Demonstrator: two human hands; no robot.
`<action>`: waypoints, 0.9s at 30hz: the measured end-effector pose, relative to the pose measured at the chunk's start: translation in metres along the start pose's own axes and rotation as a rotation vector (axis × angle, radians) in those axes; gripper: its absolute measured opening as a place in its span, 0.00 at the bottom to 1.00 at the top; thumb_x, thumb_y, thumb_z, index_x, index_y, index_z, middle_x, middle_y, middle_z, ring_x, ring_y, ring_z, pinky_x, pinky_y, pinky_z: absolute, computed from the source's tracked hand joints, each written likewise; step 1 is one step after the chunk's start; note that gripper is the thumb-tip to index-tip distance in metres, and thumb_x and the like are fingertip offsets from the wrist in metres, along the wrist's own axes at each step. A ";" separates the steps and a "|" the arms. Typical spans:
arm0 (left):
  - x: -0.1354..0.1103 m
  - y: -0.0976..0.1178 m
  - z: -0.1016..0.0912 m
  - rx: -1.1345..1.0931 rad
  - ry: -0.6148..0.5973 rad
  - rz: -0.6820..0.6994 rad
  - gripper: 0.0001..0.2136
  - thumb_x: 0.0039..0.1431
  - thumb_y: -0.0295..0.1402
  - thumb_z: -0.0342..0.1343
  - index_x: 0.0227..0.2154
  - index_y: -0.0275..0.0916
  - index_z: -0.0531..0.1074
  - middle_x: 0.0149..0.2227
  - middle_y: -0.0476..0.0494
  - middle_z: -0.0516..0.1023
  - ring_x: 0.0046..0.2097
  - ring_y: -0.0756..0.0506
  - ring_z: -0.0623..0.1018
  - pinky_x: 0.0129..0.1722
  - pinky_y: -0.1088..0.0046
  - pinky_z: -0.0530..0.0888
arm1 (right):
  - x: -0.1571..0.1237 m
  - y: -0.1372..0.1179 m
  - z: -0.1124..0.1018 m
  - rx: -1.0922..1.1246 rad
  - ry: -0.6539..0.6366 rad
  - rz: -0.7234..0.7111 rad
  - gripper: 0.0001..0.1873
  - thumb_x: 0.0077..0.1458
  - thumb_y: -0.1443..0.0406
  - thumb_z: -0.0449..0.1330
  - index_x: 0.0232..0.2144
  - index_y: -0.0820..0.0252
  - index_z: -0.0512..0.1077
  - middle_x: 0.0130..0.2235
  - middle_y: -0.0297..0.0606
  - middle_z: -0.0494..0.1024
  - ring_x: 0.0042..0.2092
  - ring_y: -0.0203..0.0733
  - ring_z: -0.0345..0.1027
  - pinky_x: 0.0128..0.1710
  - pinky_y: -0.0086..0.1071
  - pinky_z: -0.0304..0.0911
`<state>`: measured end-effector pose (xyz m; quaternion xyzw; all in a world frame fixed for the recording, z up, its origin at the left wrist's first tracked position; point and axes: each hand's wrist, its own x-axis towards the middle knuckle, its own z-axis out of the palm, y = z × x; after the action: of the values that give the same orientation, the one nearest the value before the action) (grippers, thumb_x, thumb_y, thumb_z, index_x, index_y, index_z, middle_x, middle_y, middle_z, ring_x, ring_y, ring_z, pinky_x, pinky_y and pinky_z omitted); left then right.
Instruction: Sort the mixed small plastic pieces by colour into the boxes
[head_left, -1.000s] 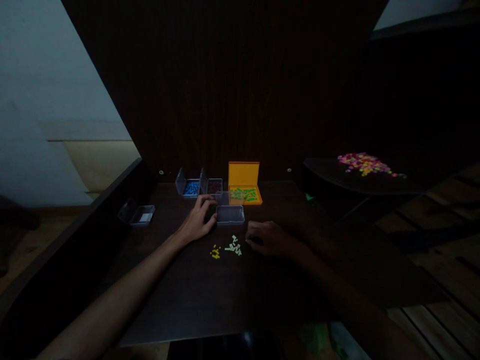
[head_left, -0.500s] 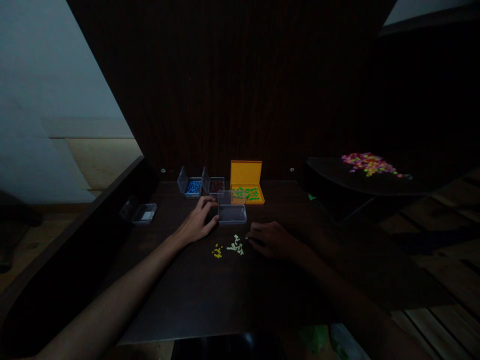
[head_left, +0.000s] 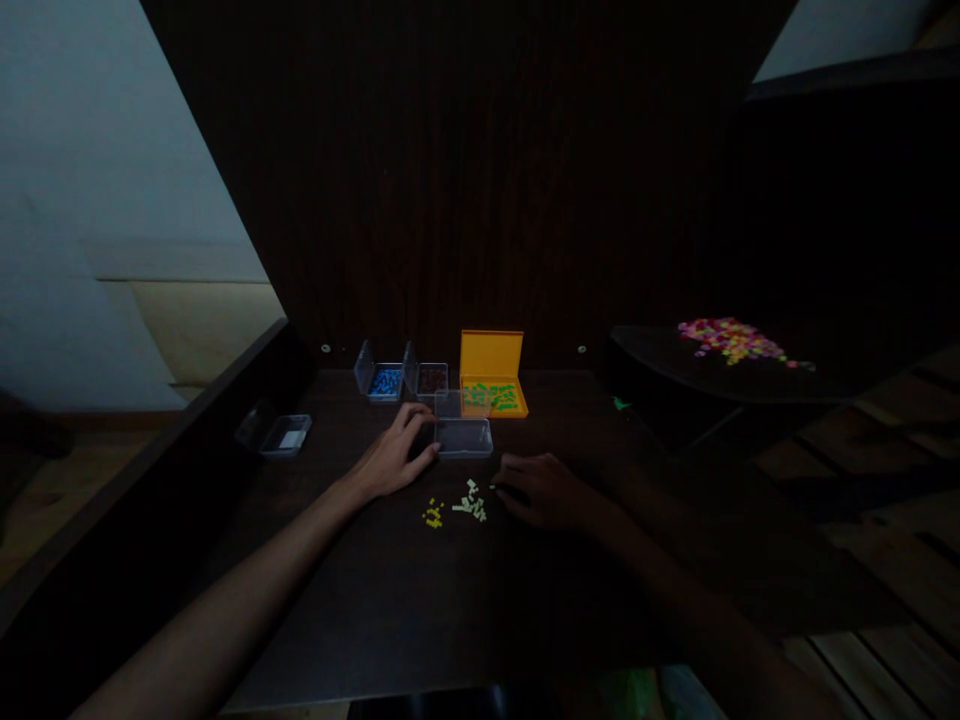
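Observation:
My left hand [head_left: 394, 455] rests on the dark table [head_left: 420, 590] with its fingers against the left side of a clear plastic box [head_left: 463, 437] whose lid stands open. My right hand [head_left: 538, 488] lies curled in shadow just right of a small heap of white pieces [head_left: 472, 503]; its fingertips are pinched at the heap's edge, and what they hold is too dark to make out. A smaller cluster of yellow pieces [head_left: 432, 514] lies left of the white ones.
At the back stand a clear box of blue pieces [head_left: 384, 381], a clear box of dark red pieces [head_left: 431, 378] and an open orange box of green pieces [head_left: 492, 393]. Another clear box [head_left: 283, 434] sits far left. A multicoloured pile [head_left: 727, 339] lies on a round side table.
Both hands have stayed almost still; the right hand's fingertips have crept slightly toward the white pieces. The camera has shifted a little.

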<state>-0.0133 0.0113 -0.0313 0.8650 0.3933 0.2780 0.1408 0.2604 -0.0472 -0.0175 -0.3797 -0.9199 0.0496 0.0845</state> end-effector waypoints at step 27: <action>-0.001 -0.004 0.001 -0.006 -0.083 -0.001 0.20 0.65 0.43 0.44 0.55 0.40 0.63 0.61 0.38 0.61 0.61 0.41 0.66 0.61 0.60 0.64 | -0.003 0.002 -0.004 -0.060 -0.080 0.055 0.08 0.60 0.66 0.52 0.39 0.60 0.69 0.42 0.40 0.73 0.36 0.36 0.67 0.29 0.28 0.51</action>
<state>-0.0158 0.0131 -0.0345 0.8750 0.3868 0.2432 0.1599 0.2643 -0.0478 -0.0140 -0.4049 -0.9129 0.0394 0.0348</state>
